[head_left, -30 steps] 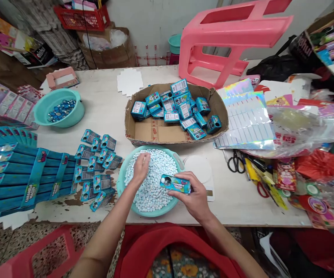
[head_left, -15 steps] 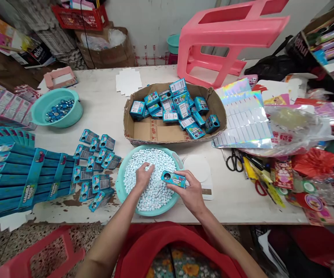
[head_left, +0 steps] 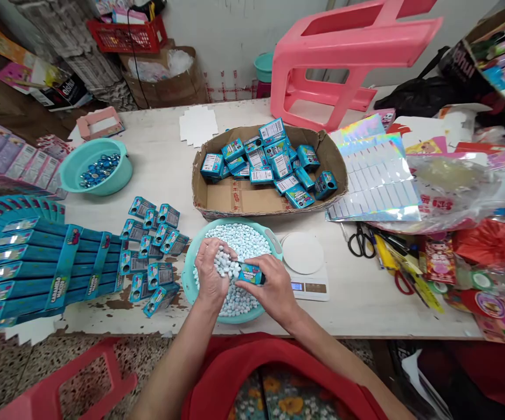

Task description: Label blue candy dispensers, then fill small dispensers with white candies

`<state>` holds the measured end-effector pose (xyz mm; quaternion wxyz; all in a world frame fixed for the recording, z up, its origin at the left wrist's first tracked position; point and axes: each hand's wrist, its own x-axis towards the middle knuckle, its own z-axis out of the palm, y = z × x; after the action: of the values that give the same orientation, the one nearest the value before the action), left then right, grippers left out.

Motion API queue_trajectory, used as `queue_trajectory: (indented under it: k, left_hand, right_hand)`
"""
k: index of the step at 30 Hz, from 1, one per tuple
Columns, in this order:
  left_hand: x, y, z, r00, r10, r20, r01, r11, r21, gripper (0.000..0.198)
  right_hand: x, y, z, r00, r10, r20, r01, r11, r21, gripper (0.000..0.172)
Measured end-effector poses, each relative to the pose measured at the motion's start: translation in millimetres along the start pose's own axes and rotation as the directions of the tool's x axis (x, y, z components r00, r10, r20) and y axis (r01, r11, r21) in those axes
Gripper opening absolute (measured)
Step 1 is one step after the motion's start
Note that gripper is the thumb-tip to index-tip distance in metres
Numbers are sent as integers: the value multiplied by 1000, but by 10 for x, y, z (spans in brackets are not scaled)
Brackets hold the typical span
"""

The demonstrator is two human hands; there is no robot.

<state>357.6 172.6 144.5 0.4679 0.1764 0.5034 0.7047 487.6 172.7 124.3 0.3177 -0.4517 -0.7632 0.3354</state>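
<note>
My left hand [head_left: 211, 269] is cupped around a heap of small white candies [head_left: 225, 262] above the teal basin [head_left: 274, 239]. My right hand [head_left: 274, 286] grips a small blue candy box [head_left: 251, 273], its near end against the candies in my left palm. More pale candies [head_left: 239, 233] fill the basin below both hands. Several blue boxes [head_left: 169, 216] with round holes stand to the left. Beyond the basin, a cardboard tray [head_left: 209, 205] holds several more blue boxes [head_left: 281, 164]. A white scale [head_left: 304, 253] lies right of my right hand.
On the left are stacked blue cartons [head_left: 38, 265] and a teal bowl [head_left: 125, 169] of shiny blue pieces. A pink stool [head_left: 344, 49] rests on the table at the back. Scissors [head_left: 361, 240], sticker sheets [head_left: 372, 181] and plastic wrapping [head_left: 453, 186] crowd the right side.
My left hand has come up out of the basin with a handful of candies. My right hand has brought the box left and tilted it against that handful, uncovering the scale's display.
</note>
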Motion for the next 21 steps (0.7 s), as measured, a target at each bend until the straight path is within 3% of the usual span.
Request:
queue_trajectory:
  k: [12,21]
  left_hand:
    - [20,37,138,999,5,-44,-2,997,71,27]
    - [59,23,177,997,32,-67,-26,996,87,23]
  right_hand:
    - [43,43,-14,1000,16,8,-16,1000,13,38]
    - [83,31,-16,1000,30,0,-30,999,38,40]
